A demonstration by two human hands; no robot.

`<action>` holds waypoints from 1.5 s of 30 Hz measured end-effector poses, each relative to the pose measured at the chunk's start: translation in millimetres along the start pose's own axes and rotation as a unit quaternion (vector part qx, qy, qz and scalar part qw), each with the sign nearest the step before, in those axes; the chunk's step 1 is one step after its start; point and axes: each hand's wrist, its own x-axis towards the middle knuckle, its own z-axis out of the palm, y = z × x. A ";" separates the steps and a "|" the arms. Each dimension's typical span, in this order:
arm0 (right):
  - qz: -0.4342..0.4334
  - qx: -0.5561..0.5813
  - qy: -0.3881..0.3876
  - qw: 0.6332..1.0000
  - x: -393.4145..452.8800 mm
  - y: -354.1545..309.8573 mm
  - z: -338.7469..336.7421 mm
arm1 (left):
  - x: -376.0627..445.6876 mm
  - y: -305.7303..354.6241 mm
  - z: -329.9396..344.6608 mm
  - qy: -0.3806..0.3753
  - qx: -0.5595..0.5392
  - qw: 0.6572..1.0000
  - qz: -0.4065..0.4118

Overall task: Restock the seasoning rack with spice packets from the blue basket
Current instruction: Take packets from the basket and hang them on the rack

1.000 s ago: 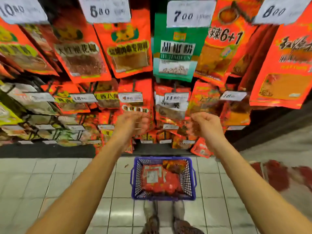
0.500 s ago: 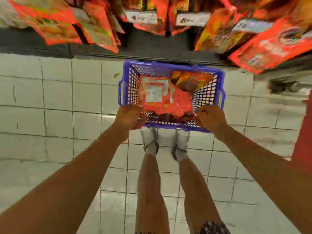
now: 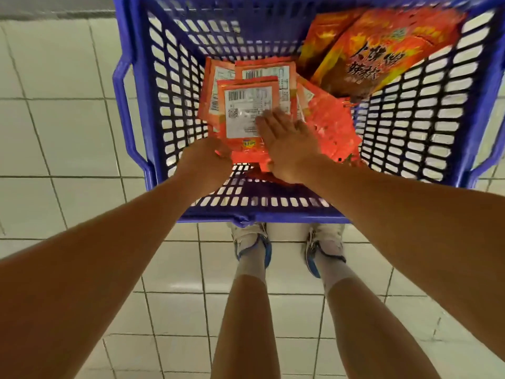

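The right hand [image 3: 284, 143] lies flat on the top spice packet [image 3: 247, 113]. The left hand [image 3: 207, 157] grips its near corner. The packet's long side points to 12 o'clock.

The blue basket [image 3: 153, 110] is cut off by the top edge of the frame, and its right wall runs out at the right edge. The left hand [image 3: 203, 160] hides its own fingertips behind the near edge of the top packet [image 3: 247, 110]. The right hand [image 3: 287, 143] covers part of that packet's label, whose print is too small to read. The large packet [image 3: 382, 56] at upper right is blurred.
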 end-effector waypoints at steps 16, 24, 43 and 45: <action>0.058 0.458 0.162 0.872 -36.8 37.8 -52.4 | 2.4 3.8 -21.8 0.151 -0.108 0.977 0.106; 0.016 -0.028 0.007 0.999 10.4 32.9 -13.6 | -6.1 -3.4 -17.9 0.199 -0.180 0.963 0.037; -0.033 0.445 0.105 0.889 -186.7 51.6 -210.9 | -145.3 72.0 -93.6 0.036 -0.425 0.901 0.075; 0.000 0.534 0.182 0.826 -205.8 47.0 -250.3 | -174.6 94.1 -117.9 0.022 -0.479 0.873 0.090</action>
